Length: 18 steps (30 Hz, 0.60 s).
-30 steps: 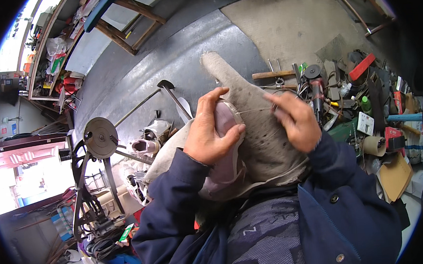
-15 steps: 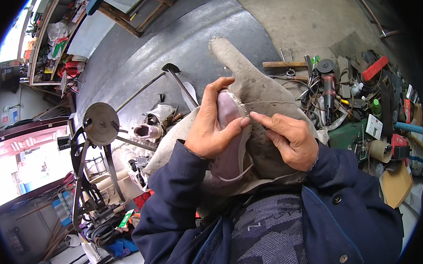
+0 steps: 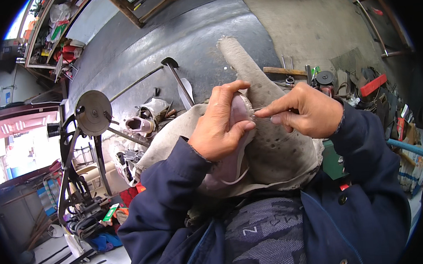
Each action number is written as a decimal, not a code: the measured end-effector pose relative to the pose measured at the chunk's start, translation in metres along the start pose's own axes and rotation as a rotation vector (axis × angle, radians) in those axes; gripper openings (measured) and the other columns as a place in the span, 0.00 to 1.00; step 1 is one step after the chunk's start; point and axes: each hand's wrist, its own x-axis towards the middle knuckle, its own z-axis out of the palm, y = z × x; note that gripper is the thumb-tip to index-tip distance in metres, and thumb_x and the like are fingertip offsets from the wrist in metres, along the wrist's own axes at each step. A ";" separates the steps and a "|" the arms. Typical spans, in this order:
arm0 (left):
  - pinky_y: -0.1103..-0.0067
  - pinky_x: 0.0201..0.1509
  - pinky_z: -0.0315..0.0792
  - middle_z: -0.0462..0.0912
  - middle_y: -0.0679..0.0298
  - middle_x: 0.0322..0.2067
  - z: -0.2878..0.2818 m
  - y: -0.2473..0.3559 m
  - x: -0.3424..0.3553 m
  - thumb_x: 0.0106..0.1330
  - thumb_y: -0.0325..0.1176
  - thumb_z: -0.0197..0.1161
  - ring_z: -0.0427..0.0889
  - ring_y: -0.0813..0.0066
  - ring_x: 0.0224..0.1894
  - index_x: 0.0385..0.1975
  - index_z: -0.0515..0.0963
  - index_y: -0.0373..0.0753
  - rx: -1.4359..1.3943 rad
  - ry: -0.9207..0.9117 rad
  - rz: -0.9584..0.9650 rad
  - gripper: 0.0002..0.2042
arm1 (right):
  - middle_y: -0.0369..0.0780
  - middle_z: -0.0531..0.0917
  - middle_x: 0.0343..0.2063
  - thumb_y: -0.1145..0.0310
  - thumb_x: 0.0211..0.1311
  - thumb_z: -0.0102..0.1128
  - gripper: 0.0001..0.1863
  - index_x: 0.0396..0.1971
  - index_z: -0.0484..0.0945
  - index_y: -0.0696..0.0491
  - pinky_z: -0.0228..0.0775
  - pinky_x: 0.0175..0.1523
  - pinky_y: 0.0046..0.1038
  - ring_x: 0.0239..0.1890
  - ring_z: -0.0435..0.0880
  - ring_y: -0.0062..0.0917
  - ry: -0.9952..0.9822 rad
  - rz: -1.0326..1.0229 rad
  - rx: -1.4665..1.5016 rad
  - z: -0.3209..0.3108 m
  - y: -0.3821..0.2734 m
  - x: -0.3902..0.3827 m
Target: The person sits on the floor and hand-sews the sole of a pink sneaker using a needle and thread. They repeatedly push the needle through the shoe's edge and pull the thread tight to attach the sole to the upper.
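Observation:
My left hand is wrapped round a pale lilac shoe, fingers over its far end and thumb on the near side. The shoe lies lengthwise over my lap, with a light sole edge facing right and a pale loop of cord or lace by its lower end. Close against that edge, my right hand has index finger and thumb drawn together. A thin, light strand or needle-like thing shows at its fingertips, too fine to name. Beneath the shoe is a stained grey-beige cloth draped over my lap.
A black hand-cranked machine with a round wheel stands at left. Beside it lies another lilac shoe. Several tools lie at right, including a wooden-handled one and a red block. A wooden stool stands far off.
My right hand has risen and turned, its wrist now higher, with the fingertips still near the shoe's edge. The shoe and left hand have shifted slightly right in view. The long thread no longer shows.

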 end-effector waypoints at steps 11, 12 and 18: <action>0.66 0.76 0.59 0.68 0.49 0.64 -0.008 0.005 -0.001 0.61 0.31 0.71 0.67 0.52 0.71 0.72 0.60 0.36 -0.020 -0.025 0.006 0.39 | 0.47 0.87 0.25 0.80 0.66 0.62 0.15 0.50 0.88 0.56 0.74 0.34 0.24 0.24 0.80 0.17 0.096 0.025 -0.039 0.014 0.004 -0.002; 0.65 0.76 0.61 0.68 0.47 0.65 -0.009 0.006 -0.005 0.61 0.32 0.72 0.67 0.49 0.70 0.73 0.60 0.36 0.000 0.004 0.051 0.40 | 0.46 0.88 0.26 0.80 0.67 0.62 0.15 0.52 0.87 0.55 0.74 0.36 0.24 0.25 0.80 0.16 0.109 -0.069 -0.026 0.014 0.006 -0.003; 0.62 0.68 0.71 0.81 0.46 0.55 0.002 0.030 -0.109 0.75 0.28 0.56 0.81 0.56 0.60 0.62 0.68 0.30 -0.064 0.696 0.092 0.19 | 0.41 0.89 0.28 0.80 0.68 0.62 0.17 0.54 0.87 0.54 0.74 0.36 0.22 0.26 0.79 0.14 0.106 -0.091 -0.007 0.010 0.010 -0.012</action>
